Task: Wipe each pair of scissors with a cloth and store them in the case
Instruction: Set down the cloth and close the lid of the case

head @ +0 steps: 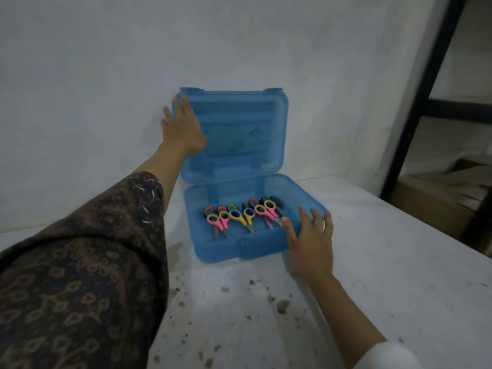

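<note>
Head view. A blue translucent case [221,249] stands open on a white table [386,262], close to the wall [106,75]. Its lid [247,107] is raised nearly upright behind the base. A paler patch shows in the lid; what it is cannot be told.

The scissors [239,217] lie side by side in the base, handles toward the hinge and blades toward the front wall. Their handles are pink, yellow, orange and green.

The left hand [183,126] lies flat against the lid's left side, fingers straight and slightly spread, gripping nothing. Its patterned dark sleeve [80,275] fills the lower left.

The right hand [310,241] is over the base's front right corner, fingers spread and nearly straight, holding nothing. Whether it touches the rim cannot be told.

Dark stains [282,306] speckle the table in front of the case. At right stand a dark shelf frame [426,89] and a cardboard box [431,198].
</note>
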